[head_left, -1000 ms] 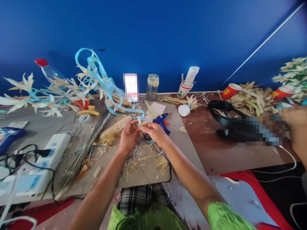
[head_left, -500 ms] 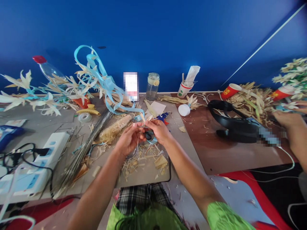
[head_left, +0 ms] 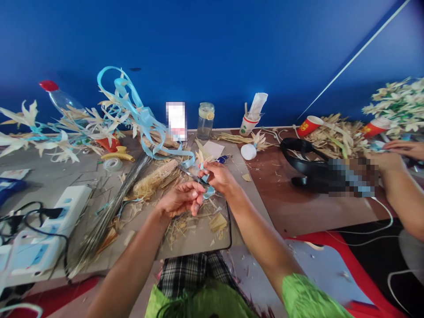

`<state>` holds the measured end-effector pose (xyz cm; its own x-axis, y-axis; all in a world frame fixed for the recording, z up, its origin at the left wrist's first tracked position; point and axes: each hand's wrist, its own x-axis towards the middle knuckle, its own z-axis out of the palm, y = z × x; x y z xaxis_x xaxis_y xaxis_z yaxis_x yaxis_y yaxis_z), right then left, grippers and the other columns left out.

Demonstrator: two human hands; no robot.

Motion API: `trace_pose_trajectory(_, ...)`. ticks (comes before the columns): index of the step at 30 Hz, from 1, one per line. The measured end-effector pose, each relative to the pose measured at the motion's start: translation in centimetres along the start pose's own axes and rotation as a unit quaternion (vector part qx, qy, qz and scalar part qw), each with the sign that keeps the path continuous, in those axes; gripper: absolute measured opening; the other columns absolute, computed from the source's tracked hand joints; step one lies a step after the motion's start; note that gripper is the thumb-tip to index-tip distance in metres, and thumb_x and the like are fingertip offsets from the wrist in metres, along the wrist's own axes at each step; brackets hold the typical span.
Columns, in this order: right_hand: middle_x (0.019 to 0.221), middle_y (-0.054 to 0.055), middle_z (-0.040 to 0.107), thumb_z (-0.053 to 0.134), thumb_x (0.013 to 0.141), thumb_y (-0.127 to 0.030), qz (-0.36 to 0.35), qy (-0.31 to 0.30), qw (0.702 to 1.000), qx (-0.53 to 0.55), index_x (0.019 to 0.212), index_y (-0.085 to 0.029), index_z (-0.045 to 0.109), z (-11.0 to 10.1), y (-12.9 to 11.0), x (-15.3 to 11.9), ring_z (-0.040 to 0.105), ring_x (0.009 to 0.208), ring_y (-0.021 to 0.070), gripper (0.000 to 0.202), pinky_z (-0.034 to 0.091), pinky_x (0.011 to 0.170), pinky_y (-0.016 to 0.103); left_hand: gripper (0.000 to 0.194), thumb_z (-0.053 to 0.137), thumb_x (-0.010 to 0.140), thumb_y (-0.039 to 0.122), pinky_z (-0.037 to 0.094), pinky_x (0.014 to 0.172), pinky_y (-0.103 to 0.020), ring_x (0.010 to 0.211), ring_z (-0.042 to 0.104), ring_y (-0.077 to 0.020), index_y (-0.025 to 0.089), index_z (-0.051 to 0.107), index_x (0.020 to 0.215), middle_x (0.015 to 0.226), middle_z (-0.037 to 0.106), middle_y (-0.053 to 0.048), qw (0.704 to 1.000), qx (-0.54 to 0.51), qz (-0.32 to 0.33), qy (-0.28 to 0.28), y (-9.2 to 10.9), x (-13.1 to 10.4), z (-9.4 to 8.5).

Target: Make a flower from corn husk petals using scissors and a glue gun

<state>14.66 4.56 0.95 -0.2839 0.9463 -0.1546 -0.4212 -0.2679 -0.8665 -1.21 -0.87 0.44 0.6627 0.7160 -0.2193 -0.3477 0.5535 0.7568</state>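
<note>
Between the thumb and fingers of my right hand (head_left: 217, 174) is a small pale corn-husk flower (head_left: 201, 157), its petals pointing up. My left hand (head_left: 183, 197) is lower and to the left, apart from the flower, with its fingers curled and pinched. What they hold, if anything, is too small to make out. A light blue ribbon (head_left: 155, 134) trails down from the left to just behind the flower. What looks like a pair of scissors (head_left: 195, 176) lies partly hidden behind my hands. A corn cob (head_left: 155, 177) rests left of them.
Wire stems (head_left: 111, 216), a tape roll (head_left: 112, 164) and a white power strip (head_left: 53, 229) lie to the left. A bottle (head_left: 206, 121) and paper cup (head_left: 249, 124) stand by the blue wall. A black headset (head_left: 311, 165) and another person's hand (head_left: 387, 163) are at the right.
My hands were together at the flower; my left hand has dropped down and away from it. My right hand keeps the flower. The whole view has shifted slightly.
</note>
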Motion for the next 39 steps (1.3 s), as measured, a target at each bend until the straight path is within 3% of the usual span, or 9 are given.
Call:
trace_pose_trajectory(2, 0.05, -0.004, 0.046, 0.076, 0.056, -0.041, 0.013, -0.009, 1.0, -0.015, 0.051, -0.018, 0.053, -0.1, 0.1, 0.0, 0.047, 0.054, 0.0104, 0.033, 0.04, 0.061, 0.027, 0.02, 0.073, 0.069, 0.022, 0.051, 0.042, -0.025, 0.044, 0.06, -0.0143, 0.011, 0.063, 0.084, 0.064, 0.065, -0.006, 0.996, 0.061, -0.055, 0.026, -0.7, 0.6, 0.3)
trace_pose_trajectory(5, 0.052, -0.003, 0.05, 0.076, 0.057, -0.04, 0.02, -0.019, 0.998, -0.048, 0.053, -0.017, 0.056, -0.5, 0.1, 0.1, 0.045, 0.053, 0.0087, 0.03, 0.037, 0.058, 0.025, 0.022, 0.075, 0.067, 0.023, 0.051, 0.043, -0.025, 0.046, 0.062, -0.0158, 0.011, 0.062, 0.08, 0.062, 0.066, -0.007, 0.989, 0.1, -0.048, 0.099, -1.5, 1.2, 0.7)
trace_pose_trajectory(11, 0.052, -0.004, 0.05, 0.075, 0.057, -0.039, 0.01, -0.009, 0.998, -0.064, 0.054, -0.016, 0.058, -1.1, -0.2, 0.1, 0.044, 0.054, 0.0087, 0.029, 0.036, 0.059, 0.024, 0.031, 0.073, 0.07, 0.027, 0.056, 0.071, -0.032, 0.074, 0.069, -0.019, 0.011, 0.063, 0.095, 0.086, 0.069, -0.011, 0.981, 0.002, 0.09, 0.172, -0.5, 1.0, 0.4)
trace_pose_trajectory(16, 0.054, -0.003, 0.054, 0.07, 0.061, -0.039, 0.022, -0.029, 0.99, -0.139, 0.063, -0.016, 0.065, -0.1, 0.0, -0.6, 0.045, 0.055, 0.0093, 0.025, 0.035, 0.058, 0.023, 0.037, 0.076, 0.066, 0.025, 0.057, 0.066, -0.035, 0.067, 0.067, -0.0163, 0.014, 0.059, 0.096, 0.085, 0.068, -0.006, 0.975, -0.004, 0.115, 0.192, 0.0, 1.1, 0.7)
trace_pose_trajectory(21, 0.056, -0.003, 0.056, 0.067, 0.064, -0.038, 0.001, -0.057, 0.971, -0.233, 0.069, -0.015, 0.068, 0.4, 0.8, -0.8, 0.045, 0.055, 0.0096, 0.023, 0.035, 0.058, 0.023, 0.026, 0.075, 0.067, 0.028, 0.054, 0.061, -0.025, 0.058, 0.062, -0.0108, 0.013, 0.061, 0.083, 0.07, 0.066, -0.002, 0.96, 0.0, 0.159, 0.229, -0.1, 1.3, 0.5)
trace_pose_trajectory(28, 0.054, -0.001, 0.055, 0.06, 0.073, -0.042, -0.031, -0.07, 0.943, -0.325, 0.06, -0.014, 0.065, 0.1, 0.9, -1.0, 0.046, 0.055, 0.0103, 0.031, 0.033, 0.056, 0.023, 0.022, 0.075, 0.064, 0.018, 0.052, 0.069, -0.023, 0.069, 0.064, -0.0118, 0.012, 0.067, 0.083, 0.081, 0.069, -0.006, 0.969, -0.037, 0.154, 0.192, 0.1, 1.0, -0.2)
trace_pose_trajectory(33, 0.059, 0.0, 0.06, 0.058, 0.076, -0.041, -0.037, -0.09, 0.912, -0.398, 0.072, -0.015, 0.071, 0.1, 0.8, -1.0, 0.048, 0.057, 0.0115, 0.03, 0.033, 0.055, 0.023, 0.021, 0.075, 0.062, 0.014, 0.052, 0.063, -0.023, 0.06, 0.06, -0.0096, 0.011, 0.066, 0.081, 0.073, 0.067, -0.004, 0.969, -0.061, 0.125, 0.205, 0.2, 1.0, -0.3)
trace_pose_trajectory(39, 0.071, 0.002, 0.067, 0.061, 0.073, -0.034, -0.058, -0.045, 0.898, -0.434, 0.074, -0.016, 0.072, 0.6, 0.3, -1.1, 0.055, 0.069, 0.0159, 0.02, 0.038, 0.062, 0.025, 0.019, 0.075, 0.063, 0.015, 0.051, 0.063, -0.022, 0.06, 0.059, -0.0087, 0.011, 0.065, 0.08, 0.073, 0.066, -0.003, 0.967, -0.071, 0.141, 0.199, 0.2, 0.9, -0.8)
